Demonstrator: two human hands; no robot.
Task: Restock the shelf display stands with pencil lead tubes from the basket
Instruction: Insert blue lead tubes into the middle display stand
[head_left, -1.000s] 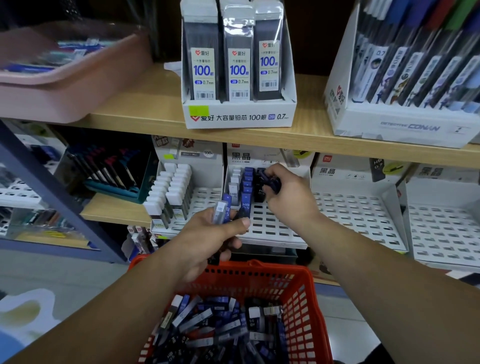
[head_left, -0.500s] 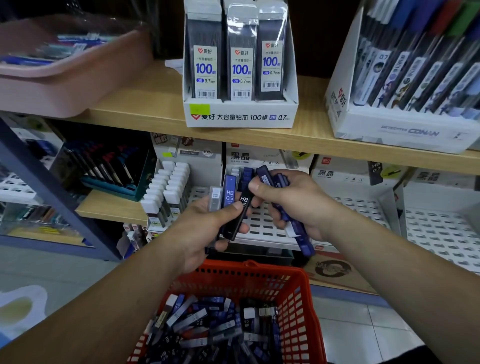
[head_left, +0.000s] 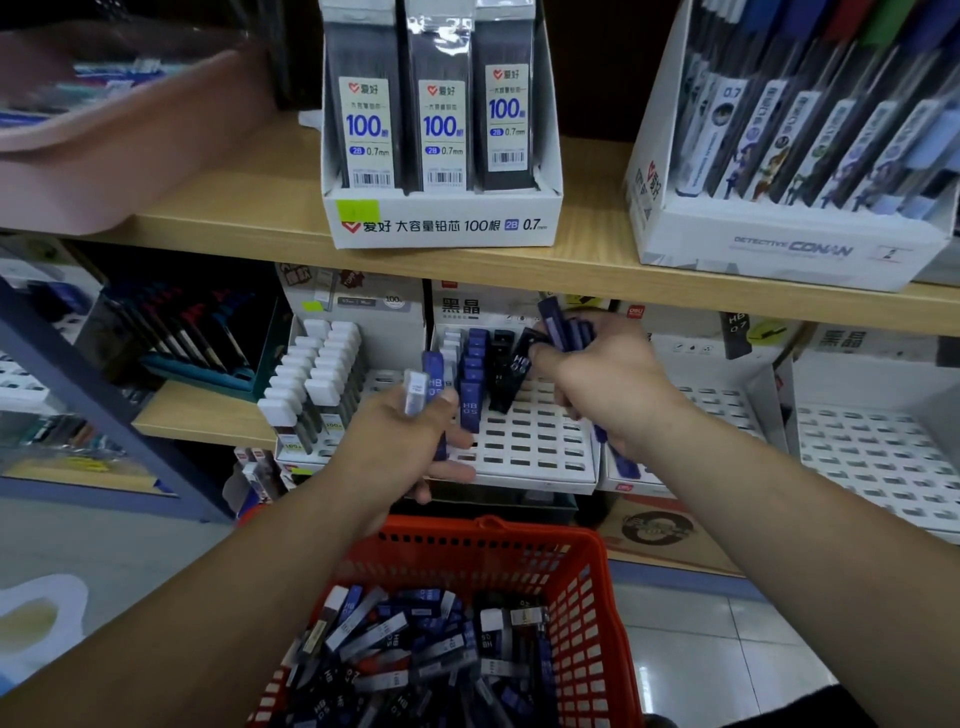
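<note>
Head view. Left hand (head_left: 405, 441): grip is curled round a few blue and clear plastic pencil lead tubes (head_left: 434, 382), held upright before the shelf. Red plastic mesh basket (head_left: 582, 597) is seen below, with loose tubes piled inside. White perforated display stand (head_left: 524, 447) is partly filled in its rear rows. Right hand (head_left: 597, 384): grip is closed on a bundle of blue tubes (head_left: 563, 325); a black tube (head_left: 511, 375) is pinched at the stand.

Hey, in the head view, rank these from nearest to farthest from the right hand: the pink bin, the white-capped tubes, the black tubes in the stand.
1. black tubes: just left of the right hand, by its thumb; that hand grips blue tubes.
2. white-capped tubes: next stand to the left, same shelf.
3. pink bin: upper shelf, far left.
</note>
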